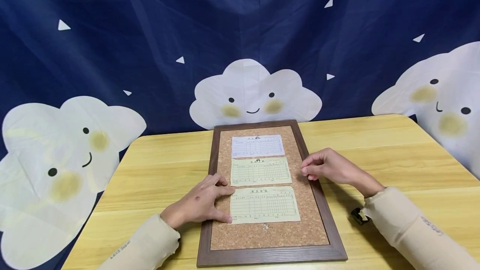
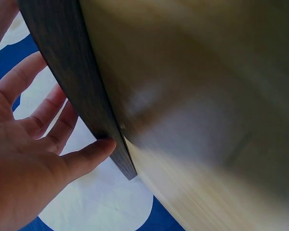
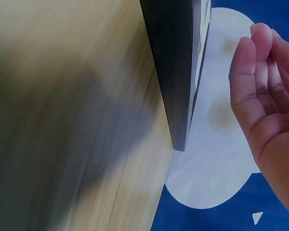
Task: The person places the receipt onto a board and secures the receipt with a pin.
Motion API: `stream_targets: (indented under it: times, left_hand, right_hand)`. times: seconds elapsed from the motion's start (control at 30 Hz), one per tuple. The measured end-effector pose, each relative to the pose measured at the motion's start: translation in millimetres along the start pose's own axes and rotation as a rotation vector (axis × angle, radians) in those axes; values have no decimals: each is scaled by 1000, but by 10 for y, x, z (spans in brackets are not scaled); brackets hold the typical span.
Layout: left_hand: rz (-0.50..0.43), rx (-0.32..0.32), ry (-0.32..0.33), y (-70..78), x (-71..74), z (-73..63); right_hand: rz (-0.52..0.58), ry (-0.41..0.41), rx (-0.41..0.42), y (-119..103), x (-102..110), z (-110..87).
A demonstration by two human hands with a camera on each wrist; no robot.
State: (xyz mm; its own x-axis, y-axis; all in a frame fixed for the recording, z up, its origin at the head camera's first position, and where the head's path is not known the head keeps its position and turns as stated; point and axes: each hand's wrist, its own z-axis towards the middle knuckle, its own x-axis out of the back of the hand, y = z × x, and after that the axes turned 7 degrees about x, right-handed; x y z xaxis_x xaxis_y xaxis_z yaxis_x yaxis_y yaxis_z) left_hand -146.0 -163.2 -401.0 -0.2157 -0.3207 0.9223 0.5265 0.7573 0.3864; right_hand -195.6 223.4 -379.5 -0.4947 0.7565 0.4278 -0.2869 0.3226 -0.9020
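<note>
A cork board (image 1: 268, 236) with a brown wooden frame lies on the table. Three printed form sheets sit on it in a column: a white sheet (image 1: 258, 146) at the top, a yellowish sheet (image 1: 261, 171) in the middle, and another yellowish sheet (image 1: 264, 207) lowest. My left hand (image 1: 204, 199) rests over the board's left side, spread fingertips and thumb at the lowest sheet's left edge. Above the right frame edge, my right hand (image 1: 326, 166) has thumb and fingertips brought together; no object shows between them. In the right wrist view, the right hand (image 3: 269, 91) is apart from the frame.
The wooden table (image 1: 161, 157) extends on both sides of the board. A dark blue cloth (image 1: 168, 11) with smiling white clouds hangs behind it. A small shiny spot (image 1: 265, 227) lies on the cork below the lowest sheet; its kind is unclear.
</note>
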Motion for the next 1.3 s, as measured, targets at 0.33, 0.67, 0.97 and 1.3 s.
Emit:
stream_targets:
  times: [0.33,0.67,0.97,1.3]
  left_hand:
    - [-3,2,-4,5,-4,-7]
    - [-6,11,-16,5,3,4]
    - [1,6,-12,2,6,8]
    - [11,3,-11,0,6,5]
  right_hand:
    - [-19,-15,24,-26,-51,63]
    - [-9,-28,24,-101,-123,132]
    - [-18,-53,24,-130,-182,199]
    - [0,-91,48,-164,-247,262]
